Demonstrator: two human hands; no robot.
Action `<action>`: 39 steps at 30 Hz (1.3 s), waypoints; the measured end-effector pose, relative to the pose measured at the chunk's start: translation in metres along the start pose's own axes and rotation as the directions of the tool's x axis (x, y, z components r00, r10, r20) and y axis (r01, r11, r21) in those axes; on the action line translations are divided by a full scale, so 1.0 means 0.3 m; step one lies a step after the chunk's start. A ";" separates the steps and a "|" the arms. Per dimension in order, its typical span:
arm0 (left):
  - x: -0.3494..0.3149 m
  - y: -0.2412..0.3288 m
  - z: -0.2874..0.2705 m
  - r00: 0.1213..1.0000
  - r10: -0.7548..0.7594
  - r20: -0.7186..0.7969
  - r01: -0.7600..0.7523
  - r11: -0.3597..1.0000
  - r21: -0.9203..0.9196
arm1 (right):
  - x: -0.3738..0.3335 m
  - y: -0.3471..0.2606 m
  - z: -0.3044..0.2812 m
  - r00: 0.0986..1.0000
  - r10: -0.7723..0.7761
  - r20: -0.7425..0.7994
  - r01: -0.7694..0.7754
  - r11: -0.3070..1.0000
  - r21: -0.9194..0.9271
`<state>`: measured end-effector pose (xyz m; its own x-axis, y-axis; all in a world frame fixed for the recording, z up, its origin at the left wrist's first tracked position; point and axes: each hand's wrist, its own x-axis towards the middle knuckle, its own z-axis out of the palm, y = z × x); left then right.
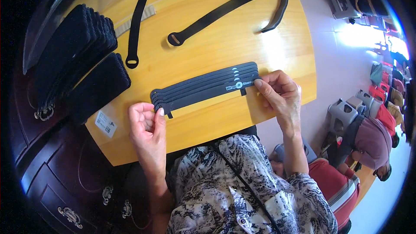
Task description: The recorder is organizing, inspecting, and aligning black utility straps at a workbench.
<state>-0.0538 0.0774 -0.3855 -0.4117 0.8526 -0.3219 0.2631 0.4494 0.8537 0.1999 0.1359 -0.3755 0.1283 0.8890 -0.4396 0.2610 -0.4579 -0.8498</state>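
A fanned stack of black hook-and-loop straps (195, 89) with pale printing lies across the near part of the table, its layers stepped one behind another. My left hand (147, 130) pinches the stack's left end between thumb and fingers. At the right end, my right hand (281, 97) grips it the same way. Two small dark tabs stick out below the front edge. Beyond the stack lie a single black strap with a slotted round end (216, 16), an upright-lying black strap (139, 21) to its left, and a curved black strap (279, 6) at the far right.
Piles of black fuzzy strips (71, 50) stand at the table's left, with a smaller black bundle (102, 87) nearer me. A white label (105, 124) is on the left corner of the wooden table (288, 56). Dark cabinets (56, 182) border the left; seated people (372, 143) are right.
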 end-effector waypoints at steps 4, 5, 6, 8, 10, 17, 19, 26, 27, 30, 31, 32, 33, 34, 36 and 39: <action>-0.001 0.001 0.000 1.000 -0.006 0.009 0.006 1.000 -0.008 | 0.005 0.002 0.000 1.000 0.006 -0.006 -0.006 1.000 0.001; -0.002 0.004 0.000 1.000 0.001 0.011 -0.001 1.000 0.001 | 0.004 -0.004 -0.001 1.000 0.014 -0.006 -0.014 1.000 -0.018; -0.002 0.006 0.001 1.000 0.008 0.012 -0.008 1.000 0.011 | 0.003 -0.007 -0.002 1.000 0.022 -0.006 -0.022 0.999 -0.037; 0.002 -0.003 0.008 1.000 0.024 0.004 -0.024 1.000 0.011 | 0.008 -0.003 -0.004 1.000 0.011 0.001 -0.011 1.000 -0.022; 0.002 -0.001 0.010 0.999 0.041 -0.006 -0.041 0.999 0.012 | 0.011 -0.004 -0.004 1.000 -0.001 0.010 0.001 1.000 -0.006; 0.001 0.004 0.013 1.000 0.028 0.003 -0.028 1.000 0.011 | 0.013 -0.011 0.002 1.000 0.005 0.004 -0.004 0.999 -0.032; 0.001 0.010 0.009 1.000 0.028 0.004 -0.028 0.999 0.016 | 0.013 -0.013 0.003 1.000 0.001 -0.001 -0.001 0.998 -0.056; 0.001 0.001 -0.004 0.998 0.047 0.046 -0.048 0.999 0.009 | 0.019 -0.010 0.015 1.000 -0.014 -0.023 0.013 1.000 -0.025; 0.001 -0.004 -0.009 0.996 0.054 0.065 -0.056 0.998 0.024 | 0.023 -0.007 0.015 1.000 -0.026 -0.017 0.026 1.000 -0.010; 0.001 0.001 -0.004 0.998 0.056 0.035 -0.056 0.998 -0.010 | 0.032 -0.025 0.009 0.999 -0.044 0.022 0.045 0.998 -0.038; 0.002 0.000 -0.005 0.998 0.058 0.031 -0.058 0.998 -0.007 | 0.041 -0.029 0.002 0.999 -0.046 0.025 0.047 0.998 -0.034; 0.002 -0.004 -0.004 0.998 0.057 0.036 -0.058 0.998 0.029 | 0.054 -0.028 -0.010 0.996 -0.012 0.083 0.015 0.999 -0.041; 0.001 -0.005 -0.004 0.998 0.055 0.040 -0.058 0.996 0.064 | 0.066 -0.029 -0.021 0.990 0.022 0.141 -0.016 0.999 -0.048; -0.001 0.006 -0.003 0.998 0.057 0.036 -0.060 0.996 0.067 | 0.077 -0.037 -0.032 0.989 0.019 0.143 -0.013 0.999 -0.045; 0.000 0.039 -0.012 0.997 0.031 0.065 -0.042 0.984 0.172 | 0.099 -0.059 -0.048 0.967 0.098 0.236 -0.071 0.990 -0.123; 0.012 0.011 -0.023 0.996 -0.006 0.090 0.002 0.999 0.044 | 0.098 -0.047 -0.051 0.973 0.061 0.221 -0.032 0.991 -0.133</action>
<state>-0.0602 0.0801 -0.3810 -0.3328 0.8705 -0.3626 0.3005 0.4624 0.8342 0.2146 0.1685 -0.3721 -0.0707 0.8362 -0.5438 0.3815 -0.4810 -0.7893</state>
